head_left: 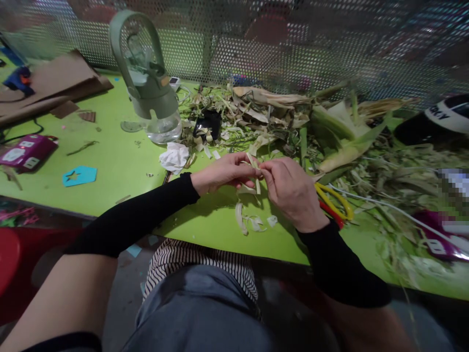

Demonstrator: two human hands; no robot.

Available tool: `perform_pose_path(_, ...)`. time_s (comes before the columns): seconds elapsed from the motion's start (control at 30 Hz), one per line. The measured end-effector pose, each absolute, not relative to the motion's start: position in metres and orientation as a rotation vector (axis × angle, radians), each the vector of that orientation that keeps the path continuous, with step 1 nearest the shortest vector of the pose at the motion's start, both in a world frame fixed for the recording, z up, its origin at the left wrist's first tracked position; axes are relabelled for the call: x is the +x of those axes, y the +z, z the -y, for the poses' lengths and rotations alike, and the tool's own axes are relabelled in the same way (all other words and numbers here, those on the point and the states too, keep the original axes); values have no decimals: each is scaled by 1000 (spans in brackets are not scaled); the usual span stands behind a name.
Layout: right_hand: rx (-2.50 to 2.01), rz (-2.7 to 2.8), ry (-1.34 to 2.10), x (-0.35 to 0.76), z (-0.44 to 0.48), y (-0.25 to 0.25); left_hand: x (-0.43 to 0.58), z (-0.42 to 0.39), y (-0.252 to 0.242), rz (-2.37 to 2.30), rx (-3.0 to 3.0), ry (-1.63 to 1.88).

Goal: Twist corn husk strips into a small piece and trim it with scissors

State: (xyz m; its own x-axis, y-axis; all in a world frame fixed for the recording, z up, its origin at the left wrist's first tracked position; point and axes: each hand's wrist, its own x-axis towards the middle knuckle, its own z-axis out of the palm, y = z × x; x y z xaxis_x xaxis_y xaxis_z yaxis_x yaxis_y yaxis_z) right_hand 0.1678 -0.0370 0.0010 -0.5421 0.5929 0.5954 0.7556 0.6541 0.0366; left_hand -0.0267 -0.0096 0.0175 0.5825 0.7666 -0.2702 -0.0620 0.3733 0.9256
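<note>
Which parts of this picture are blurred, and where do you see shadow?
Head view: blurred towards the right edge, where the purple object smears; head view: pale strip fairly clear; head view: soft shadow on the green table below left hand and right hand.

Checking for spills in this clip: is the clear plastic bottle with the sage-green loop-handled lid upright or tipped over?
Upright: the bottle stands with its clear base on the bright green tabletop, loop handle uppermost.

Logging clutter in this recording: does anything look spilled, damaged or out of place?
Yes: husk scraps lie strewn over the green table, not gathered together, and a crumpled white tissue by the water bottle looks like litter.
</note>
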Motion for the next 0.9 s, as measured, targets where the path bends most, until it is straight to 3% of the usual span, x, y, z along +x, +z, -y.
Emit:
perform_pose_path(0.17,-1054,2268,-509,165,37,-1,-23,11,11,-762,1107,699)
perform_pose_path(0.5,-1151,2124,-154,163,41,-1,-19,19,9,-1024,1976,951)
perform_pose_path(0.67,-1177,2081,-68,163,38,-3,-17,18,6,-877,1493,894)
perform_pose_path(0.9,-1057,2192,-380,162,40,-4,-21,10,14,-807,949,697)
